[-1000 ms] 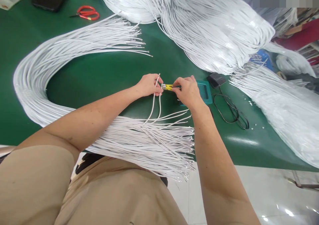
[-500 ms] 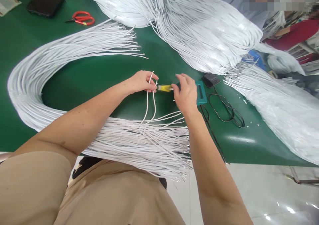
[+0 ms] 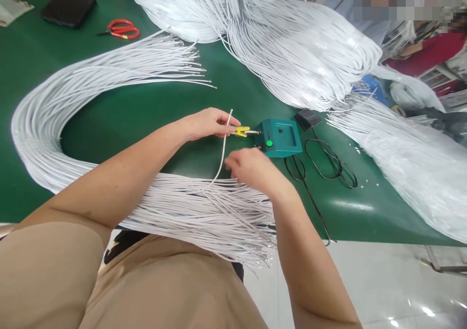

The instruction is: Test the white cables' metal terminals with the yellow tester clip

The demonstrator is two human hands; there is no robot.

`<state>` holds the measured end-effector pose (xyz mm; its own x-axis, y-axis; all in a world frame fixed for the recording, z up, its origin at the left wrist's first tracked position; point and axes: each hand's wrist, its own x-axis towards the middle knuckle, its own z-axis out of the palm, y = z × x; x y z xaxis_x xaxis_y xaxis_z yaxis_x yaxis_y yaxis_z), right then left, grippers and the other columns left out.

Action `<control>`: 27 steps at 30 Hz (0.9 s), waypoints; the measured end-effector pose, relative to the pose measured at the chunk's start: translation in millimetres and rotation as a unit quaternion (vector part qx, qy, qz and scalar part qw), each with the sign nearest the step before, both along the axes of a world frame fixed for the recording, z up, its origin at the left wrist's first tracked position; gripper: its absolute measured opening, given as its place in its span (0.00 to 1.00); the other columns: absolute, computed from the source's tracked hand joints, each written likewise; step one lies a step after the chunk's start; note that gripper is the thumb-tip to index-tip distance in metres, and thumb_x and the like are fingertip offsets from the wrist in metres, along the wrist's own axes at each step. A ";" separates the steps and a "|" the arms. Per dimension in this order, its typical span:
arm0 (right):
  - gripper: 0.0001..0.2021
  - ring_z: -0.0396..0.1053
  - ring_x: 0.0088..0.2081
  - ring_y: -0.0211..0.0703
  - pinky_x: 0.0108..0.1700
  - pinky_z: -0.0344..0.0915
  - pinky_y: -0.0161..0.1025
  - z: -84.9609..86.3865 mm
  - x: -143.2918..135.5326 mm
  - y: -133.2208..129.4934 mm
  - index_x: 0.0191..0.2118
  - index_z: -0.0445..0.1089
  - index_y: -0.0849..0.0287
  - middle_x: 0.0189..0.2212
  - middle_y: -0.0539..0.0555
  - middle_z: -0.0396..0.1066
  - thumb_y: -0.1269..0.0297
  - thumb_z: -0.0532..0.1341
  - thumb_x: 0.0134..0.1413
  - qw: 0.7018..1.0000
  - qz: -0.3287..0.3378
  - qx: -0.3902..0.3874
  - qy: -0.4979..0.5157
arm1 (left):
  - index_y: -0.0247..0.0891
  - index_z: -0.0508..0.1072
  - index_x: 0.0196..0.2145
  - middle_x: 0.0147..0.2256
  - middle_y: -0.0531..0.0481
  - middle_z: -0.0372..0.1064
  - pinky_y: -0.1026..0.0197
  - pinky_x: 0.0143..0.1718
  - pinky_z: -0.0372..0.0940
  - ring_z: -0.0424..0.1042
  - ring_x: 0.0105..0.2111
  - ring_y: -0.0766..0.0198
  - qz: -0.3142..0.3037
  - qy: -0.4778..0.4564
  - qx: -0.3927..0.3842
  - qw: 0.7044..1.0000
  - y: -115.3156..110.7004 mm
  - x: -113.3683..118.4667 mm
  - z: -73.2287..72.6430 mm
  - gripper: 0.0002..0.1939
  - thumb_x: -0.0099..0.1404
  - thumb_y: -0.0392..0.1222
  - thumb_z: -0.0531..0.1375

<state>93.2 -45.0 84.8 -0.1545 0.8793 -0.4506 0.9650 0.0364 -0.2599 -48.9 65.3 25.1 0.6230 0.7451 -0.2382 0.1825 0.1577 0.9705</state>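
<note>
My left hand [image 3: 207, 124] pinches a single white cable [image 3: 222, 147] near its tip, holding it up beside a yellow clip [image 3: 241, 131] that sticks out from a small teal box [image 3: 282, 139] with a green button. My right hand [image 3: 250, 169] hovers just over the ends of a flat bundle of white cables [image 3: 204, 210] lying across the table's near edge, fingers curled down at the wire tips. Whether it grips a wire is blurred.
A long looped bundle of white cables [image 3: 54, 105] curves round the left of the green table [image 3: 146, 110]. Large heaps of cables [image 3: 299, 47] fill the back and right. Red scissors [image 3: 120, 29], a black phone [image 3: 68, 7] and a black cord [image 3: 328, 166] lie about.
My right hand has left the yellow clip and dropped back to the near bundle's ends, uncovering the teal box. One of the two raised cables is gone from my left hand.
</note>
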 end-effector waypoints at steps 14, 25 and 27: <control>0.10 0.55 0.19 0.31 0.22 0.52 0.33 -24.5 16.8 56.3 0.25 0.72 0.60 0.17 0.46 0.63 0.58 0.66 0.45 0.828 -0.291 0.174 0.446 | 0.35 0.72 0.49 0.28 0.52 0.73 0.63 0.35 0.66 0.74 0.30 0.67 0.033 -0.083 0.019 0.996 -8.6 10.8 1.2 0.25 0.52 0.37 0.69; 0.07 0.36 0.18 0.26 0.17 0.38 0.29 -22.7 16.7 51.5 0.24 0.69 0.62 0.15 0.39 0.42 0.67 0.67 0.39 0.671 -0.373 -0.007 0.641 | 0.32 0.68 0.54 0.27 0.51 0.75 0.65 0.29 0.66 0.74 0.27 0.67 0.072 -0.094 0.086 0.989 -11.1 14.2 2.6 0.29 0.53 0.34 0.66; 0.07 0.37 0.17 0.26 0.17 0.40 0.29 -20.6 18.4 53.6 0.27 0.70 0.62 0.15 0.39 0.42 0.64 0.66 0.42 0.677 -0.376 -0.017 0.633 | 0.33 0.65 0.57 0.27 0.51 0.75 0.65 0.29 0.66 0.76 0.27 0.65 0.062 -0.096 0.096 0.989 -11.5 14.3 1.6 0.33 0.54 0.34 0.66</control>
<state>111.6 8.6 64.2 0.0501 0.9165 -0.3968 -0.2882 -0.3672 -0.8844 -34.7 53.7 26.7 0.5436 0.8388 0.0289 -0.0175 -0.0231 0.9996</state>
